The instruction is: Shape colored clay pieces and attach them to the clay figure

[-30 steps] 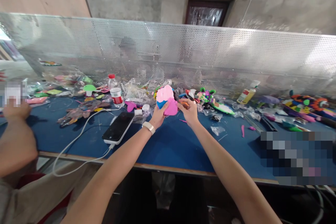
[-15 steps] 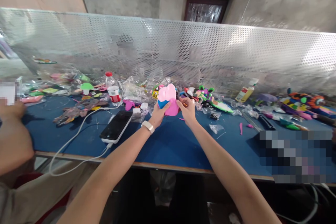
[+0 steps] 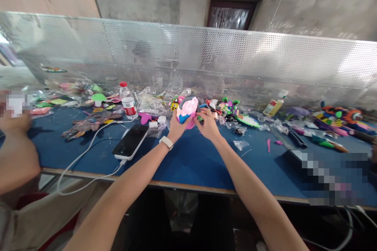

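Observation:
Both my hands meet over the blue table [image 3: 191,160], at its middle back. My left hand [image 3: 176,125], with a white band at the wrist, is closed round a pink and blue foam toy [image 3: 186,109] from the left. My right hand [image 3: 207,124] pinches the same toy from the right, its fingers curled at the toy's lower edge. The toy is tilted, with its pale pink top toward the screen. A heap of coloured foam pieces [image 3: 228,108] lies just behind my hands.
A phone on a white power bank [image 3: 130,142] with a white cable [image 3: 85,157] lies left of my arms. A water bottle [image 3: 127,100] and a glue bottle [image 3: 275,104] stand near the perforated metal screen [image 3: 206,66]. Another person's arm [image 3: 14,153] rests at far left.
The toy has been turned and lowered between my hands, so less of its pink face shows. My right hand has closed in on it. The view shifted slightly.

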{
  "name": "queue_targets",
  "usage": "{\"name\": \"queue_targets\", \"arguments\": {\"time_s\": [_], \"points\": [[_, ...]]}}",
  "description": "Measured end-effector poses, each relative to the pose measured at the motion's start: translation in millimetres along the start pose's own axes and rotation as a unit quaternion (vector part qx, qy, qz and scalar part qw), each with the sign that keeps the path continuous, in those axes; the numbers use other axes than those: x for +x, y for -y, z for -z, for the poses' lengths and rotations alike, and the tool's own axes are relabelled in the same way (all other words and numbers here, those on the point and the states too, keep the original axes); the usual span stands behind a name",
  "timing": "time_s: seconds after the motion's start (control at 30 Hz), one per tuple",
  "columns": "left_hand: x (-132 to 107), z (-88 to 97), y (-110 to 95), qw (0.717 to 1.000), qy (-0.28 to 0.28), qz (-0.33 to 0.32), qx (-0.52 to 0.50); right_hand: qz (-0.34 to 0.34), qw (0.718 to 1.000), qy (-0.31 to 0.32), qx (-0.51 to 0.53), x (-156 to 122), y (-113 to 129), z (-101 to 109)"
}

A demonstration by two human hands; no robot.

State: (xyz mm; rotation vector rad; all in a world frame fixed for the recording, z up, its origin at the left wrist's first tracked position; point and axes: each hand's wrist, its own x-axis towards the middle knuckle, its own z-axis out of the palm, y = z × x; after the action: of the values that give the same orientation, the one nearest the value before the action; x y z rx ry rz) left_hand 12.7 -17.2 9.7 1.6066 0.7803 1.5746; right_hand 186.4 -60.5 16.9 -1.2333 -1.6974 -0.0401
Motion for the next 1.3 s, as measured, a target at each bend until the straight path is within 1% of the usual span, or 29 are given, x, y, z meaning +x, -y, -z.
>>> {"name": "queue_targets", "arguments": {"time_s": [0.17, 0.3, 0.37, 0.43, 0.5, 0.57, 0.7, 0.83, 0.93, 1.0, 1.07, 1.13, 1.23, 1.3], "points": [[0, -1.1, 10, 1.0, 0.017, -0.001, 0.003, -0.028, 0.997, -0.002, 0.077, 2, -11, -2], [-1, -3.5, 12, 0.999, 0.021, 0.021, -0.014, -0.016, 0.998, 0.0, 0.067, 3, -10, 1], [-1, -4.9, 11, 0.999, 0.022, 0.031, -0.03, -0.004, 0.998, -0.011, 0.056, 3, -8, 3], [-1, -6.2, 9, 0.997, 0.022, 0.044, -0.057, -0.005, 0.998, -0.031, 0.05, 3, -7, 3], [-1, -7.1, 7, 0.994, 0.021, 0.059, -0.093, -0.016, 0.998, -0.046, 0.047, 2, -7, 1], [-1, -7.7, 6, 0.989, 0.02, 0.077, -0.124, -0.024, 0.998, -0.046, 0.047, 2, -7, 0], [-2, -9.4, 3, 0.983, 0.03, 0.101, -0.153, -0.049, 0.995, -0.047, 0.077, 3, -8, 0], [-3, -12.7, 4, 0.975, 0.032, 0.11, -0.192, -0.084, 0.987, -0.077, 0.111, 4, -7, 3], [-4, -14.6, 6, 0.968, 0.034, 0.121, -0.219, -0.106, 0.977, -0.116, 0.145, 4, -6, 1], [-5, -15.2, 5, 0.959, 0.045, 0.139, -0.244, -0.136, 0.965, -0.12, 0.189, 4, -7, -3], [-6, -15.5, 3, 0.947, 0.055, 0.163, -0.271, -0.174, 0.947, -0.106, 0.247, 3, -7, -7], [-6, -15.0, 1, 0.935, 0.053, 0.191, -0.295, -0.201, 0.928, -0.093, 0.3, 3, -6, -11], [-4, -11.7, -1, 0.919, 0.027, 0.24, -0.312, -0.205, 0.907, -0.067, 0.363, 3, -3, -13], [0, -8.0, -1, 0.909, 0.018, 0.269, -0.317, -0.196, 0.902, -0.042, 0.382, 3, -1, -13]]}}
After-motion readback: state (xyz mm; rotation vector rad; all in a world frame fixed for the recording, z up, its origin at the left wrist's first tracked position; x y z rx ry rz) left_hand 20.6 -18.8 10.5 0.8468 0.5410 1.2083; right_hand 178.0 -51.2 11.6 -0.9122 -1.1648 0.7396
